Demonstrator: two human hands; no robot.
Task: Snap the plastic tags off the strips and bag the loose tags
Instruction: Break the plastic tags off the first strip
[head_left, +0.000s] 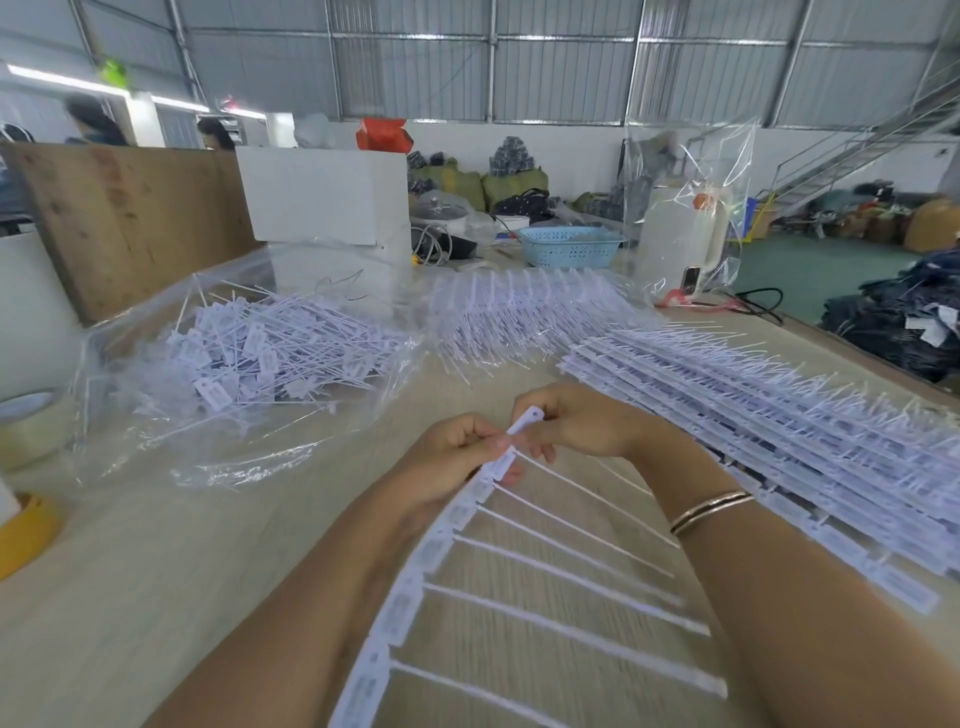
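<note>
Now | both hands (457, 457) (582, 426) pinch strip (415, 582) top | runs away, tails right

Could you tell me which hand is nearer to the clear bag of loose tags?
Left. The left hand sits just right of the bag of loose tags; the right hand lies farther right, beyond the strip both hold.

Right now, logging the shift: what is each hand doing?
Left hand: pinches the strip of tags just below its top end.
Right hand: pinches the strip's top end.
</note>
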